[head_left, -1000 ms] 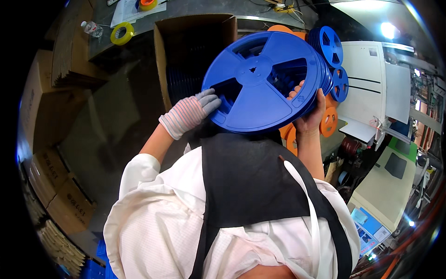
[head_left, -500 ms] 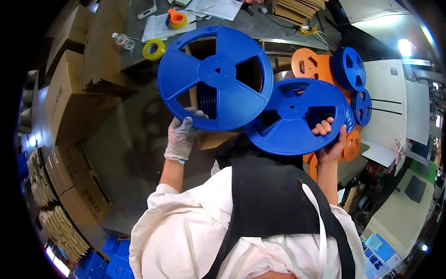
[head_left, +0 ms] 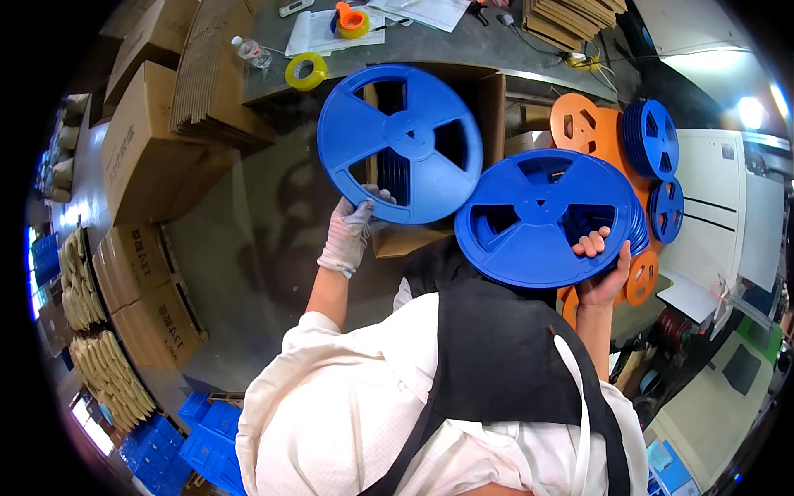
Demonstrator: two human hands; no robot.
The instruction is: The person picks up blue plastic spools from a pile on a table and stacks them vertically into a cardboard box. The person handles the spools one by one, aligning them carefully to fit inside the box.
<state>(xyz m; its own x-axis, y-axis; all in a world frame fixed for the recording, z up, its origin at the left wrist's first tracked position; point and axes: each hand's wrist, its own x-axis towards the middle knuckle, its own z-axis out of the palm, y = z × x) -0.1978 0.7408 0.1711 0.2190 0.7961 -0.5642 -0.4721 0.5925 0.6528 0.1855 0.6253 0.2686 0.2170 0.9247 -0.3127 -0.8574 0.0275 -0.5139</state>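
My left hand (head_left: 347,236), in a pale glove, grips a blue plastic reel (head_left: 430,182) by its lower left rim, with fingers through a window. That reel hangs tilted over an open cardboard box (head_left: 494,116). Through its window, edges of more dark blue reels show inside the box. My bare right hand (head_left: 606,277) holds the lower right rim of another blue reel (head_left: 538,252), fingers curled into its window. More blue rims show behind this reel; whether my hand grips those too, I cannot tell. The two reels lie close side by side.
Blue reels (head_left: 652,136) and orange reels (head_left: 574,122) stand on the right. A grey table (head_left: 430,51) at the back bears yellow tape (head_left: 306,71), an orange tape dispenser (head_left: 351,18), papers and a bottle (head_left: 251,51). Cardboard boxes (head_left: 145,140) line the left; blue bins (head_left: 217,442) sit lower left.
The left reel looks smaller and has tilted, seeming lower over the box. Both hands keep their grips. The whole view has shifted, with the surroundings now farther right and slightly lower.
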